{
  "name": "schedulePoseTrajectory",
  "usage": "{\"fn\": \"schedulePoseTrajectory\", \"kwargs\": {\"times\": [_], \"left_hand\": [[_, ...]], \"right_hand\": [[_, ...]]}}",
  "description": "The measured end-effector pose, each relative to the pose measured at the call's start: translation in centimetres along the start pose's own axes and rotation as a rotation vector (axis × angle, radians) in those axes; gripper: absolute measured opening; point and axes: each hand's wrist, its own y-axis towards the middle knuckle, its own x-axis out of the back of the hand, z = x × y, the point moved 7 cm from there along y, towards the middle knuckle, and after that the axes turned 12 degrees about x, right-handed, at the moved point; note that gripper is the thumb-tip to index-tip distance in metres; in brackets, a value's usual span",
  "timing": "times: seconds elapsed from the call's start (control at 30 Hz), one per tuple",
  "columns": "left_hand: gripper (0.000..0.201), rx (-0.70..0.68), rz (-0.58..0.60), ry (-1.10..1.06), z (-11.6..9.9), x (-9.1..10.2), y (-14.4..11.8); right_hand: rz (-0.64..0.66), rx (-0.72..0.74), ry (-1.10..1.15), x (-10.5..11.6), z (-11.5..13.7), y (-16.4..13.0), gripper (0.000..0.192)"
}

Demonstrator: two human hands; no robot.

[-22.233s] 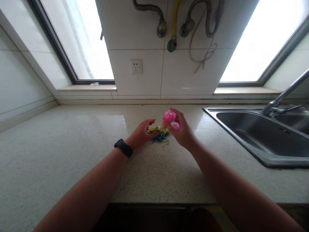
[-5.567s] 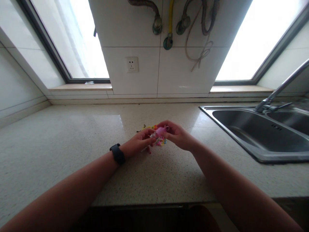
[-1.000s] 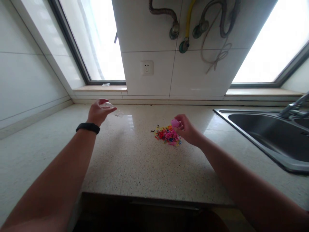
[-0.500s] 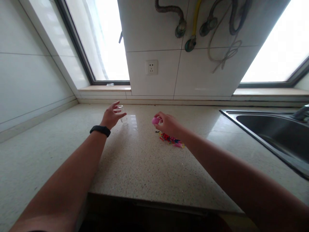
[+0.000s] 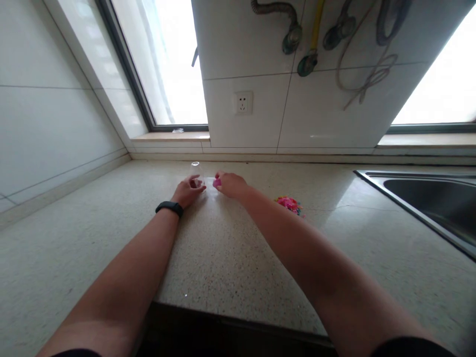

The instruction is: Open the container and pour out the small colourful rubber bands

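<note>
A clear cup [image 5: 195, 170] stands on the counter with its narrower end up. My left hand [image 5: 187, 192], a black band on its wrist, has its fingers curled round the cup's lower part. Just to the right, my right hand [image 5: 233, 185] pinches a small roundish pink thing [image 5: 216, 183], close to the cup but seemingly apart from it. Its exact kind is not clear, as the fingers cover part of it. Beyond my right forearm lies a heap of small colourful pieces [image 5: 288, 204], mostly pink and red, partly hidden by that arm.
The speckled counter [image 5: 219, 258] runs back to a tiled wall. A steel sink [image 5: 427, 193] is set in at the right. On the wall are a power socket [image 5: 243, 102] and several pipe ends and hoses. A window [image 5: 167, 64] rises at the back left.
My right hand has moved left with the pink thing, from beside the heap to near the cup. My left hand has closed from spread fingers round the cup. The view has shifted slightly left.
</note>
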Motion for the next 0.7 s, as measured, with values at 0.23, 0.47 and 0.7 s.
{"fn": "schedulePoseTrajectory", "kwargs": {"times": [0.23,0.47,0.7], "left_hand": [[0.080,0.028,0.016,-0.071,0.3,-0.1,0.5],[0.077,0.000,-0.002,-0.080,0.2,-0.2,0.5],[0.068,-0.038,-0.062,0.092,0.5,-0.1,0.7]], "right_hand": [[0.054,-0.075,-0.050,-2.2,-0.2,0.4,0.036],[-0.053,-0.064,-0.013,-2.7,-0.8,-0.1,0.035],[-0.217,-0.033,-0.001,-2.2,0.7,-3.3,0.037]]}}
